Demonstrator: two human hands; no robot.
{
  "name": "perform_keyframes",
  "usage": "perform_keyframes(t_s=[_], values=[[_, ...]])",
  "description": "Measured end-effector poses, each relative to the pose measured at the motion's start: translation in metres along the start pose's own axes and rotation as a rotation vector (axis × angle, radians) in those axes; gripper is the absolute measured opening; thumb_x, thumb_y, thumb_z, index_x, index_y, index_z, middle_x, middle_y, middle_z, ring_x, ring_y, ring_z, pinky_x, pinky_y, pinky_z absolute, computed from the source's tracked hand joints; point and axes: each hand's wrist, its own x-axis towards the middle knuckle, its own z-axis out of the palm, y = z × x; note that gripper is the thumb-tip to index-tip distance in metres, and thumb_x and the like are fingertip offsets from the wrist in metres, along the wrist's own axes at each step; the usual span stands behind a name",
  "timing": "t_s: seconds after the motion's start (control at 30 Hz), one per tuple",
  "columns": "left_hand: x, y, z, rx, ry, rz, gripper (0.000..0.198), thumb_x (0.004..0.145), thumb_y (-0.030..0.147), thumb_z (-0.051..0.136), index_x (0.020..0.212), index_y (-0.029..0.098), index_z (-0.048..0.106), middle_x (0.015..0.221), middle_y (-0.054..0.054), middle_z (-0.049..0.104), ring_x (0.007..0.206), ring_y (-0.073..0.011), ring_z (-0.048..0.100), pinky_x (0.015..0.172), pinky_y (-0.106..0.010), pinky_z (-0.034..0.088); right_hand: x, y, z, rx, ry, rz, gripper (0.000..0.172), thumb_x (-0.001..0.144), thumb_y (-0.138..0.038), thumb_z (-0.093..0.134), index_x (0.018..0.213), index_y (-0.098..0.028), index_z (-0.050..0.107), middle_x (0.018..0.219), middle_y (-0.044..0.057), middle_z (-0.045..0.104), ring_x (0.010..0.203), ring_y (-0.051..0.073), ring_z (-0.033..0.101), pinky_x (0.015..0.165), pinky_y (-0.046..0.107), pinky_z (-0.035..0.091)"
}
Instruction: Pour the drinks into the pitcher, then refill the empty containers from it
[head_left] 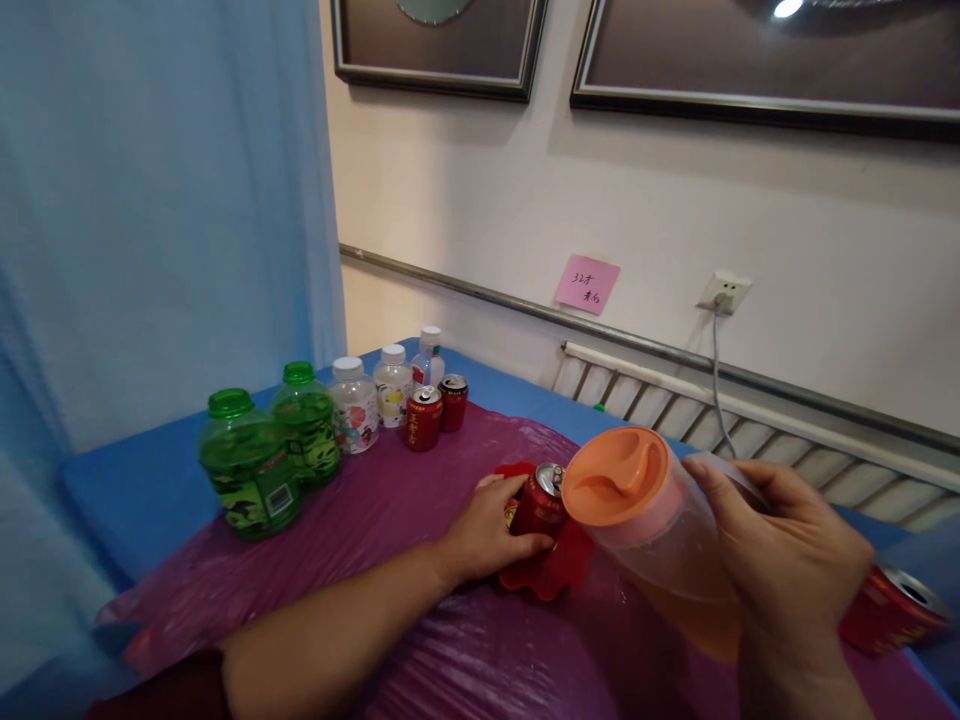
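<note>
My left hand (487, 530) is closed around a red drink can (541, 508), which stands upright on a red scalloped dish (547, 575). By its handle, my right hand (795, 550) grips a clear plastic pitcher (675, 560) with an orange lid (619, 475). Amber liquid lies inside the pitcher, which tilts toward the can. The lid's edge is right beside the can's top; whether they touch or liquid flows, I cannot tell. Behind my right wrist, another red can (892, 610) is partly hidden.
Two green bottles (251, 470), several clear white-capped bottles (354, 410) and two red cans (424, 420) stand at the back left. Purple plastic sheeting (420, 500) covers part of the blue table surface (150, 460). A radiator (637, 385) and plugged-in cord (716, 370) are along the wall.
</note>
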Motion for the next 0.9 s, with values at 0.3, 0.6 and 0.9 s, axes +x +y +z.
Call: perform_keyframes(t_s=[0.3, 0.6, 0.9], values=[[0.000, 0.000, 0.000, 0.002, 0.008, 0.010, 0.060, 0.068, 0.040, 0.089, 0.124, 0.026, 0.070, 0.123, -0.005, 0.076, 0.119, -0.0338, 0.065, 0.113, -0.048, 0.039, 0.000, 0.000, 0.001, -0.013, -0.010, 0.011, 0.051, 0.072, -0.072, 0.074, 0.083, -0.022, 0.078, 0.073, 0.002, 0.072, 0.072, 0.025, 0.067, 0.067, 0.034, 0.044], [0.000, 0.000, -0.001, 0.000, 0.020, 0.019, 0.056, 0.069, 0.042, 0.088, 0.119, 0.025, 0.071, 0.127, -0.004, 0.075, 0.119, -0.0323, 0.065, 0.113, -0.046, 0.040, 0.012, 0.019, 0.014, 0.281, -0.038, 0.116, 0.052, 0.066, -0.068, 0.083, 0.078, -0.018, 0.074, 0.064, -0.002, 0.062, 0.060, 0.015, 0.053, 0.056, 0.028, 0.038], [0.001, 0.001, -0.004, 0.010, 0.066, -0.028, 0.069, 0.067, 0.040, 0.088, 0.130, 0.023, 0.067, 0.133, -0.009, 0.072, 0.124, -0.0358, 0.063, 0.114, -0.049, 0.041, 0.024, 0.041, 0.037, 0.570, -0.044, 0.277, 0.052, 0.063, -0.065, 0.085, 0.069, -0.018, 0.062, 0.054, -0.006, 0.049, 0.051, 0.010, 0.038, 0.047, 0.024, 0.029]])
